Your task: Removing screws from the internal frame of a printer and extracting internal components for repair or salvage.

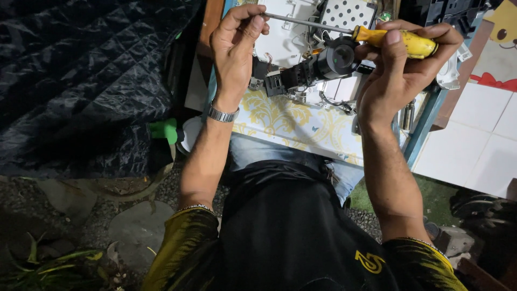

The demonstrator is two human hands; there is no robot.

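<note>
Up top — right hand (pixel 401 59) clamped on yellow-handled steel screwdriver (pixel 353 30); left hand (pixel 234 46) pinching its shaft tip, above black cylindrical motor part (pixel 323 64).

A makeshift outdoor repair spot: cluttered table (pixel 301 126) over gravel ground (pixel 97 226).

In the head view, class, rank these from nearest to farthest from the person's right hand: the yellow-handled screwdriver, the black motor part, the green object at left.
1. yellow-handled screwdriver: gripped in the right hand.
2. black motor part: just left of that hand.
3. green object: far left, beyond the left forearm.
</note>
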